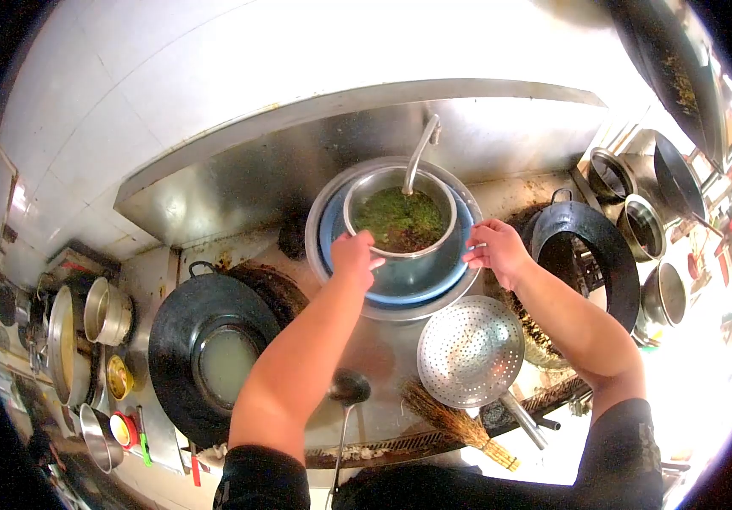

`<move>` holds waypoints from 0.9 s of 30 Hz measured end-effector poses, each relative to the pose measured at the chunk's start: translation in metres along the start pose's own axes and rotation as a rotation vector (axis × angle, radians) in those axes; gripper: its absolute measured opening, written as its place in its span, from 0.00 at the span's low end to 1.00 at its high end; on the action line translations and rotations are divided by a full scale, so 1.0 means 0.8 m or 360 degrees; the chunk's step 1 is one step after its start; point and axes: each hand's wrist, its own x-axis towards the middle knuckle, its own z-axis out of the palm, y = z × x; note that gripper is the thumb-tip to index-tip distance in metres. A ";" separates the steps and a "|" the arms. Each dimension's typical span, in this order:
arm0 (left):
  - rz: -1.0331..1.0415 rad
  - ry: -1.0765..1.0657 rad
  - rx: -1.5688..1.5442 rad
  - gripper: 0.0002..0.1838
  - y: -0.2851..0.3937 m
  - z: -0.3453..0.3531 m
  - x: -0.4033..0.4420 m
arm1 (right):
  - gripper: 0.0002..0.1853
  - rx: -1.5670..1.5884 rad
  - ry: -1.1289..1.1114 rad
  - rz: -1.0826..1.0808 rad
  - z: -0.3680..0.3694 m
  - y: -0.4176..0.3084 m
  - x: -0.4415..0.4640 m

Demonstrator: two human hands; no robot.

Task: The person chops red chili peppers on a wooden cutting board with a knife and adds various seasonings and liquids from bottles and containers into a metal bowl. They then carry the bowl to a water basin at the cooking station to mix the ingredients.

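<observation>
A metal pot (398,254) holds chopped green leaves (400,217) in liquid, under a curved faucet (420,153). It sits within a blue basin (417,290), which rests inside a wider metal basin (413,313). My left hand (355,257) is closed at the pot's near-left rim, its fingers bent round the edge. At the right rim of the blue basin, my right hand (499,249) has bent fingers and a gap between thumb and forefinger. Nothing shows in that gap, and I cannot tell whether the fingertips touch the basin.
Black woks (181,340) flank the basins, the right one a ring-shaped wok (621,255). Nearer me lie a perforated strainer (470,350), a bamboo brush (459,425) and a ladle (349,388). Pots (109,311) stand at far left, more pots (663,293) at right.
</observation>
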 end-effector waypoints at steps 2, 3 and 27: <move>-0.0008 0.0019 -0.0001 0.08 -0.002 0.000 0.000 | 0.10 0.0011 0.0030 -0.0023 0.005 -0.004 -0.001; -0.0002 0.0011 -0.0007 0.08 -0.002 -0.001 0.000 | 0.10 0.0009 0.0029 -0.0022 0.006 -0.005 0.000; -0.0007 -0.0059 0.0015 0.09 -0.009 -0.012 -0.014 | 0.13 -0.0182 0.0041 -0.0326 0.095 -0.069 0.083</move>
